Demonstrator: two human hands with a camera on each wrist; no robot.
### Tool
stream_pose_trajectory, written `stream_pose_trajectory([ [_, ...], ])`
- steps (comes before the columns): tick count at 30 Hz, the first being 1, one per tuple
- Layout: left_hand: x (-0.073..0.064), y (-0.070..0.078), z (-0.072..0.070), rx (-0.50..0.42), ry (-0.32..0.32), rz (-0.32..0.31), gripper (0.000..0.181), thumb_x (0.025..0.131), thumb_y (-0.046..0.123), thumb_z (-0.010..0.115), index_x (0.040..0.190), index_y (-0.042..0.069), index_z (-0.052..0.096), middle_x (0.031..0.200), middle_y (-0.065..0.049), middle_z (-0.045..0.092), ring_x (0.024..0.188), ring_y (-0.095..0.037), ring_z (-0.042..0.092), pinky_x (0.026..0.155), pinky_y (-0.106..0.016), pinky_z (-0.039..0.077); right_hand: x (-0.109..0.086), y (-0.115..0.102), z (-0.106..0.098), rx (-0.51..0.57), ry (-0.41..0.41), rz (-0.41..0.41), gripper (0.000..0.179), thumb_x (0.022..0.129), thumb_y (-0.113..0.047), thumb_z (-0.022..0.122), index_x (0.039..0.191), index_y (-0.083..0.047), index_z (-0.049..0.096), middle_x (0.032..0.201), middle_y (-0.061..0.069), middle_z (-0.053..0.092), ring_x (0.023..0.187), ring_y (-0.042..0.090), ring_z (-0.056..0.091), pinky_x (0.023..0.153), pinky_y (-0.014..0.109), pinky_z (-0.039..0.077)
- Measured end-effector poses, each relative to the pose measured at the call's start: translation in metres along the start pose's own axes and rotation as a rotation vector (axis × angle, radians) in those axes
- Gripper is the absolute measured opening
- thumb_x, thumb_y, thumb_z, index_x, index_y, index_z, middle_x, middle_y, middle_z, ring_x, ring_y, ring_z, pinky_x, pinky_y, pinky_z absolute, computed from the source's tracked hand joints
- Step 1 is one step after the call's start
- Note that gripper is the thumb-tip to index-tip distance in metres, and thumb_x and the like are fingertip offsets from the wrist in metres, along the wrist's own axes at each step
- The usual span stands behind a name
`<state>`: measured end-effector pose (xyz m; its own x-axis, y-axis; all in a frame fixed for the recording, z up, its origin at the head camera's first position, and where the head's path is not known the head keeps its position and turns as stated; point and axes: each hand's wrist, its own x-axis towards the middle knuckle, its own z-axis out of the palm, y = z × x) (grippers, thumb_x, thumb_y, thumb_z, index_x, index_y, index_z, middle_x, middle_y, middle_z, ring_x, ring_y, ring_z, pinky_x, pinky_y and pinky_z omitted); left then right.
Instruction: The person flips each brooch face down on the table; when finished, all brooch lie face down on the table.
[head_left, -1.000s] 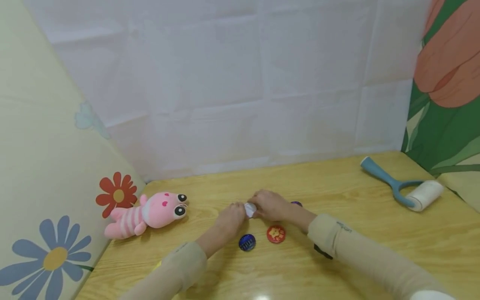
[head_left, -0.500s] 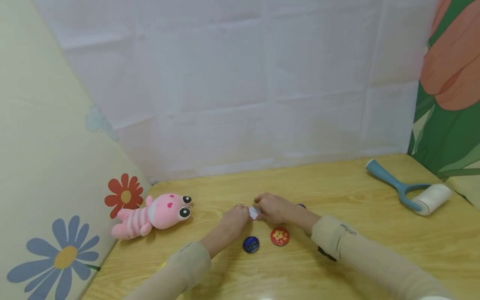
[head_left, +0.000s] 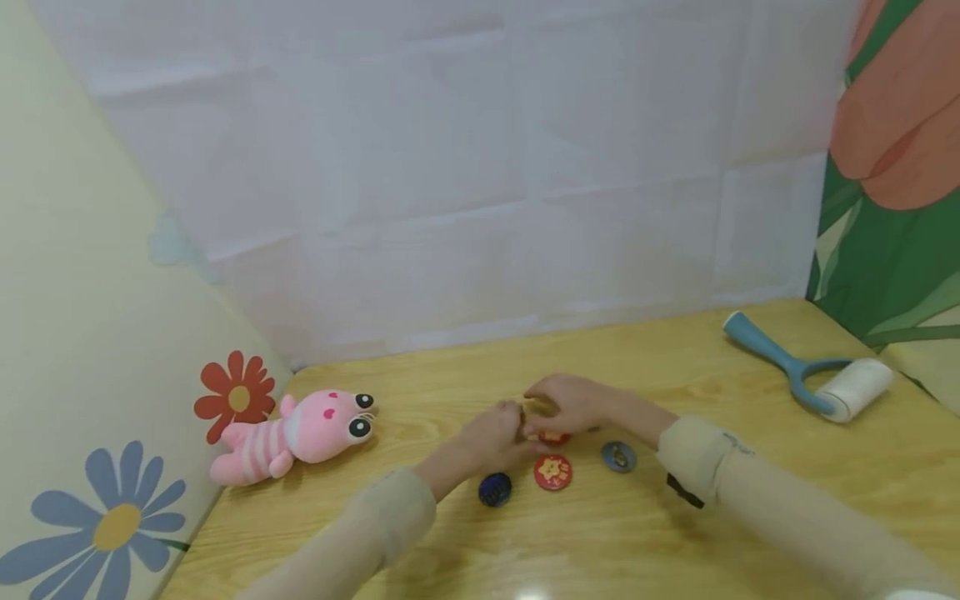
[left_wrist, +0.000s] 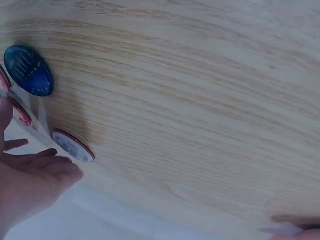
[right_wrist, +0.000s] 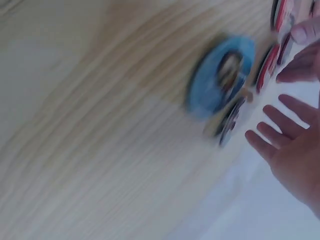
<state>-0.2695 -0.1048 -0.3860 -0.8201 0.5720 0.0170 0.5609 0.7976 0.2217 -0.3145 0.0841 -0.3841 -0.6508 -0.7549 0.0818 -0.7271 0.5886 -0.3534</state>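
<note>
My left hand (head_left: 491, 437) is low over the table, thumb reaching right toward the round badges. My right hand (head_left: 570, 404) arches just beyond them, partly covering a red badge (head_left: 553, 437). Nearer lie a red badge with a yellow star (head_left: 552, 472), a dark blue badge (head_left: 495, 490) and a grey-blue badge (head_left: 618, 457). In the left wrist view, a pale-faced, red-edged badge (left_wrist: 73, 145) shows right at straight fingertips (left_wrist: 70, 170). Spread fingers (right_wrist: 272, 132) show in the right wrist view, with a thumb close to the badges.
A pink striped plush toy (head_left: 300, 433) lies at the left. A blue-handled lint roller (head_left: 798, 371) rests at the far right of the wooden table (head_left: 675, 542). White cloth (head_left: 450, 167) hangs behind the table, and a flower-patterned panel (head_left: 97, 333) stands to the left.
The hands held a whitish piece between them; now they have parted, the right one shifting right and the left slightly right. A red badge and the grey-blue badge now show by the right hand.
</note>
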Motion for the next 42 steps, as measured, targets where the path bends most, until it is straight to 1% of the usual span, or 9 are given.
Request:
stream_pose_trajectory([
  [3, 0.001, 0.003, 0.003, 0.061, 0.016, -0.025, 0.048, 0.088, 0.047, 0.069, 0.096, 0.001, 0.061, 0.111, -0.023, 0.060, 0.108, -0.037, 0.058, 0.093, -0.046, 0.049, -0.009, 0.010, -0.005, -0.032, 0.004, -0.038, 0.066, 0.086, -0.044, 0.071, 0.128, 0.005, 0.057, 0.130, 0.022, 0.057, 0.122, 0.037, 0.053, 0.106, 0.046, 0.039],
  [5, 0.002, 0.005, 0.004, 0.107, 0.029, -0.020, 0.045, 0.088, 0.045, 0.070, 0.094, 0.001, 0.062, 0.112, -0.022, 0.061, 0.109, -0.035, 0.058, 0.100, -0.045, 0.045, -0.014, 0.015, -0.007, -0.042, -0.001, -0.046, 0.067, 0.082, -0.044, 0.076, 0.126, 0.004, 0.058, 0.130, 0.024, 0.056, 0.121, 0.039, 0.052, 0.106, 0.049, 0.039],
  [7, 0.004, 0.006, 0.004, 0.134, 0.042, 0.003, 0.041, 0.088, 0.042, 0.071, 0.091, 0.003, 0.062, 0.104, -0.017, 0.064, 0.100, -0.029, 0.061, 0.094, -0.042, 0.049, -0.019, 0.018, -0.008, -0.019, -0.021, -0.017, 0.068, 0.079, -0.043, 0.079, 0.125, 0.002, 0.059, 0.132, 0.024, 0.055, 0.122, 0.039, 0.051, 0.106, 0.050, 0.039],
  [10, 0.007, 0.007, 0.006, 0.148, 0.062, 0.044, 0.035, 0.088, 0.041, 0.072, 0.081, 0.008, 0.061, 0.082, -0.004, 0.059, 0.076, -0.018, 0.056, 0.071, -0.032, 0.052, -0.024, 0.019, -0.008, 0.000, -0.038, 0.002, 0.064, 0.078, -0.040, 0.080, 0.123, 0.000, 0.061, 0.131, 0.023, 0.055, 0.120, 0.038, 0.053, 0.104, 0.050, 0.041],
  [13, 0.009, 0.009, 0.007, 0.124, 0.056, 0.032, 0.035, 0.088, 0.041, 0.071, 0.084, 0.007, 0.064, 0.078, -0.001, 0.056, 0.069, -0.013, 0.052, 0.060, -0.027, 0.049, -0.027, 0.019, -0.006, 0.000, -0.020, -0.015, 0.054, 0.080, -0.035, 0.079, 0.119, -0.001, 0.064, 0.124, 0.019, 0.061, 0.112, 0.033, 0.059, 0.098, 0.047, 0.047],
  [18, 0.009, 0.011, 0.009, 0.072, 0.049, -0.036, 0.031, 0.089, 0.038, 0.071, 0.081, 0.009, 0.063, 0.078, -0.001, 0.056, 0.065, -0.012, 0.051, 0.055, -0.025, 0.047, -0.025, 0.018, -0.002, -0.001, 0.018, -0.051, 0.043, 0.081, -0.031, 0.079, 0.113, -0.004, 0.067, 0.109, 0.009, 0.067, 0.097, 0.023, 0.063, 0.088, 0.039, 0.052],
  [31, 0.013, 0.017, 0.007, 0.072, 0.036, -0.095, 0.029, 0.092, 0.031, 0.068, 0.074, 0.011, 0.060, 0.073, -0.002, 0.057, 0.057, -0.010, 0.049, 0.049, -0.023, 0.044, -0.024, 0.017, 0.000, -0.038, 0.055, -0.065, 0.037, 0.084, -0.025, 0.077, 0.113, -0.004, 0.068, 0.104, 0.005, 0.069, 0.099, 0.024, 0.065, 0.091, 0.040, 0.052],
  [37, 0.014, 0.020, 0.004, 0.097, -0.021, -0.115, 0.028, 0.094, 0.029, 0.066, 0.073, 0.011, 0.060, 0.071, 0.000, 0.055, 0.057, -0.009, 0.047, 0.049, -0.022, 0.043, -0.024, 0.015, -0.003, -0.112, 0.027, -0.099, 0.037, 0.087, -0.028, 0.074, 0.116, -0.006, 0.069, 0.112, 0.018, 0.066, 0.104, 0.033, 0.064, 0.094, 0.047, 0.049],
  [42, 0.016, 0.024, 0.004, 0.143, -0.053, -0.123, 0.026, 0.094, 0.028, 0.065, 0.076, 0.010, 0.063, 0.073, -0.001, 0.057, 0.060, -0.011, 0.050, 0.053, -0.023, 0.047, -0.026, 0.016, -0.002, -0.109, 0.028, -0.101, 0.037, 0.087, -0.029, 0.073, 0.116, -0.006, 0.070, 0.117, 0.023, 0.064, 0.112, 0.041, 0.059, 0.099, 0.051, 0.046],
])
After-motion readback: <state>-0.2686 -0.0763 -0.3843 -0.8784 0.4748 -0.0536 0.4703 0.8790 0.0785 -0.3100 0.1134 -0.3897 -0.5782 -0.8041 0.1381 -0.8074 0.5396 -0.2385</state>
